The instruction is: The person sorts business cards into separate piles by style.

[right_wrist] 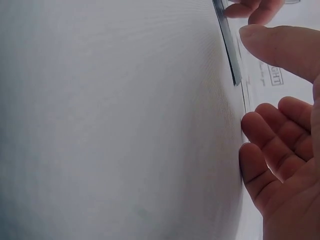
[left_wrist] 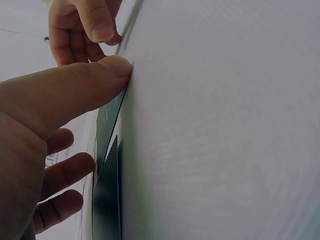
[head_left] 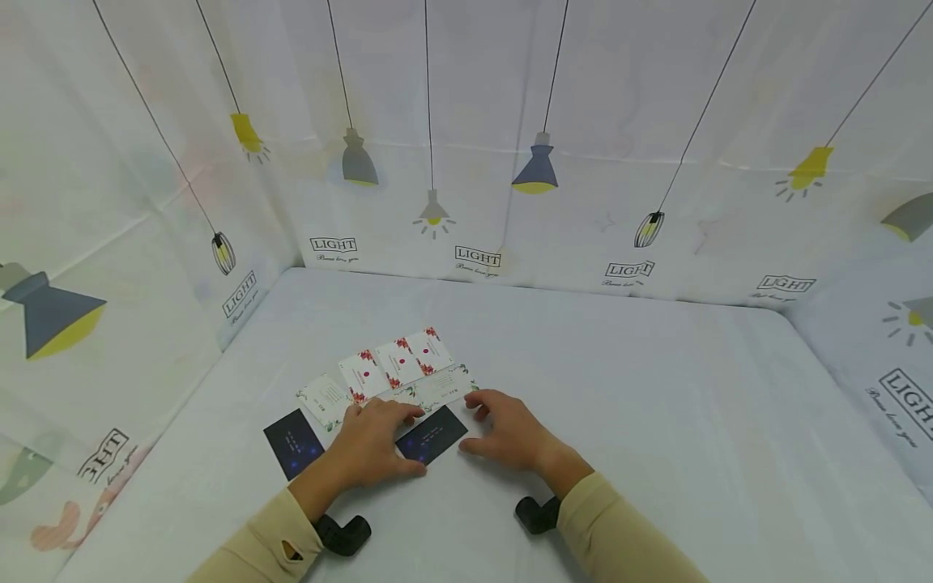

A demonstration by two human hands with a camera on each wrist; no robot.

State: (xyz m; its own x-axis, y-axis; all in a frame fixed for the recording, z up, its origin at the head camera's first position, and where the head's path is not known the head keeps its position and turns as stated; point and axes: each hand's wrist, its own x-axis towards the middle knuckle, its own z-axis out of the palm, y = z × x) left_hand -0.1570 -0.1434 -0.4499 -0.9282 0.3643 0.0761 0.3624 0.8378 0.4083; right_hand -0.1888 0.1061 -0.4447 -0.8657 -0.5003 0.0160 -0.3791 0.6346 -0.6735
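Observation:
A dark blue business card (head_left: 432, 437) with small light print lies between my hands on the white tabletop. My left hand (head_left: 368, 445) is at its left side, thumb near the lower edge and a finger near the upper one. In the left wrist view, the thumb tip appears to touch the dark card (left_wrist: 109, 122). My right hand (head_left: 512, 431) rests by the card's right end with fingers loosely bent, apart from it. Another dark card (head_left: 294, 444) lies left of my left hand, which hides what lies between the two.
Behind the dark cards lie white cards with green leaves (head_left: 324, 401), partly covered by my left hand. Farther back, white cards with red flowers (head_left: 399, 362) form a row. A white cloth wall (head_left: 583, 219) with printed lamps surrounds the table (head_left: 656, 405).

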